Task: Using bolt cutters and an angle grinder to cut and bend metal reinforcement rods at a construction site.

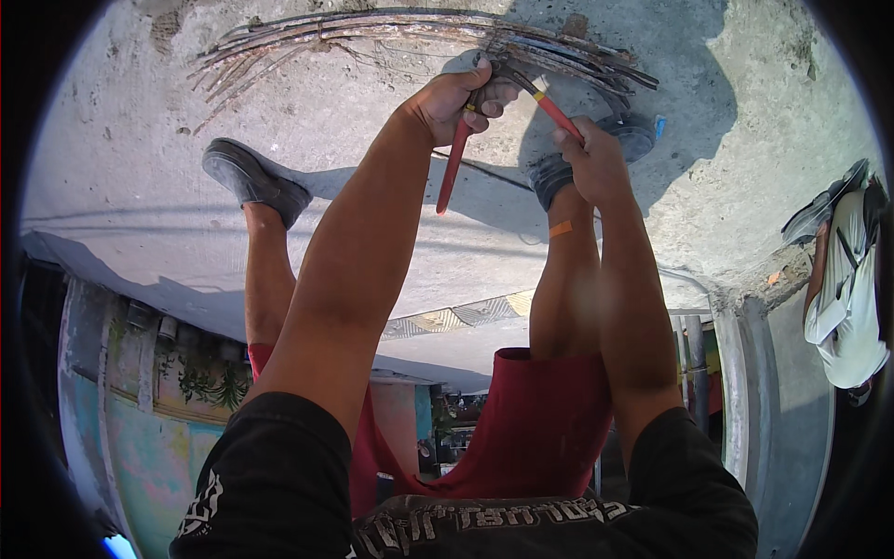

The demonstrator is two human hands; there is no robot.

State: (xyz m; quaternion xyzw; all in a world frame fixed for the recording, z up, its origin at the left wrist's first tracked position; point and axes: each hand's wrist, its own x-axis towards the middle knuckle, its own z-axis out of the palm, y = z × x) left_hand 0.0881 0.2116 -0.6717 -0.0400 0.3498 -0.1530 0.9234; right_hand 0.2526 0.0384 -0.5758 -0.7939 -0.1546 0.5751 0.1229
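Both my hands are closed on a pair of red-handled pliers (559, 115) with yellow bands below the grips. My left hand (456, 101) wraps one arm of the tool near its head, and that arm's red grip hangs down below the fingers. My right hand (598, 160) grips the end of the other handle, which slants up to the left. The handles are spread apart. The dark jaws are partly hidden by my left fingers, beside a bundle of rusty metal rods (391, 26) on the concrete. Thin wire (372, 58) sticks out around the bundle.
My dark shoes (253, 179) stand on the concrete floor (121, 168), the right one partly behind my right hand. A thin dark rod (484, 173) lies between my legs. At the right is another person in white clothing (846, 307). A small blue scrap (660, 126) lies beyond my right foot.
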